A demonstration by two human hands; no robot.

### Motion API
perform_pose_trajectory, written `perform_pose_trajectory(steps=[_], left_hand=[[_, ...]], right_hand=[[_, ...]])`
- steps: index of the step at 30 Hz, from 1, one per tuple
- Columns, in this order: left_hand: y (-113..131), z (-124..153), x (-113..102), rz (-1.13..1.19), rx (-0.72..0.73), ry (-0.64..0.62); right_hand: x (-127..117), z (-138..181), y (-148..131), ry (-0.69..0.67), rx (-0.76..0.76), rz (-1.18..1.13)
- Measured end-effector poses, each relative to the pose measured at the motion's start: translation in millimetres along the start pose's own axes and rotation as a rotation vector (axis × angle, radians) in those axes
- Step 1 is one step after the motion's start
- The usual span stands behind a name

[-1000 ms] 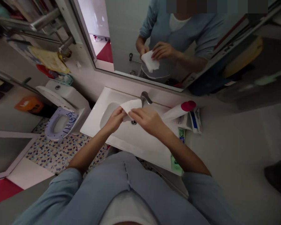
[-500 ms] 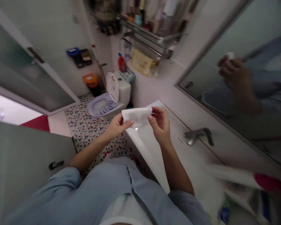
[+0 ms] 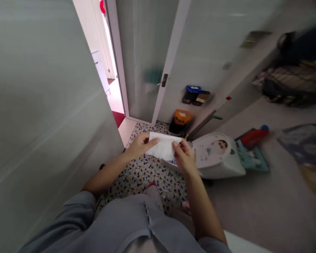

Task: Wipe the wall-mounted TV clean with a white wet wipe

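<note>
A folded white tissue is stretched between my two hands at the middle of the head view. My left hand pinches its left edge, thumb on the near face. My right hand grips the right edge the same way, its thumb pressed on the face. The far fingers of both hands are partly hidden behind the tissue. Beyond my right hand stands the toilet, its lid raised and part of its seat covered by my hand and forearm.
An orange-topped black bin stands by the glass door, below two small boxes on the wall. A red bottle lies in a teal basket behind the toilet. Speckled tiles cover the floor.
My view has swung left, away from the washbasin and mirror towards the doors and toilet. The tissue stays in both hands; my right thumb now lies over its face.
</note>
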State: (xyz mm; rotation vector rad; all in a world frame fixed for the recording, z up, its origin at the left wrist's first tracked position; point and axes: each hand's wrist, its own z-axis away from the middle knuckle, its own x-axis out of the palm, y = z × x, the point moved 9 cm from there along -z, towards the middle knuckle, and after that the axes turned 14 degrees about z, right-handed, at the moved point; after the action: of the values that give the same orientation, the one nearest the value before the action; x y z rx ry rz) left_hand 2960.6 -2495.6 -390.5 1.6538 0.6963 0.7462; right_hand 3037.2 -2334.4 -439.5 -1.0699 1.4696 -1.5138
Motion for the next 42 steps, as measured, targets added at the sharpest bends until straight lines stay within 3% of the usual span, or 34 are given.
perform_pose_trajectory(steps=[3, 9, 13, 18, 20, 26, 30, 35, 39, 42], left_hand=[[-21, -55, -46, 0.201, -0.039, 0.157], [-32, -152, -109, 0.236, 0.002, 0.342], [-36, -198, -162, 0.259, 0.111, 0.593], [-51, -248, -234, 0.375, 0.213, 0.87], [-58, -277, -260, 0.416, 0.199, 0.89], [-88, -403, -334, 0.524, 0.043, 0.702], [-66, -464, -400, 0.112, 0.176, 0.79], [-35, -508, -472, -0.607, 0.245, 0.905], [-21, -520, -542, -0.851, 0.268, 1.056], [-4, -514, -597, -0.91, 0.295, 1.212]], right_hand=[[30, -78, 0, -0.106, 0.002, -0.04], [77, -232, 14, -0.33, 0.028, 0.026], [113, -326, 16, -0.4, 0.034, -0.014], [171, -420, 24, -0.527, 0.075, -0.083], [187, -458, 28, -0.534, 0.062, -0.075], [230, -579, 38, -0.529, 0.102, -0.056], [263, -657, 47, -0.459, 0.069, -0.053], [324, -739, 51, -0.329, -0.143, 0.166], [404, -794, 41, -0.273, -0.363, 0.394], [479, -823, 34, -0.381, -0.472, 0.397]])
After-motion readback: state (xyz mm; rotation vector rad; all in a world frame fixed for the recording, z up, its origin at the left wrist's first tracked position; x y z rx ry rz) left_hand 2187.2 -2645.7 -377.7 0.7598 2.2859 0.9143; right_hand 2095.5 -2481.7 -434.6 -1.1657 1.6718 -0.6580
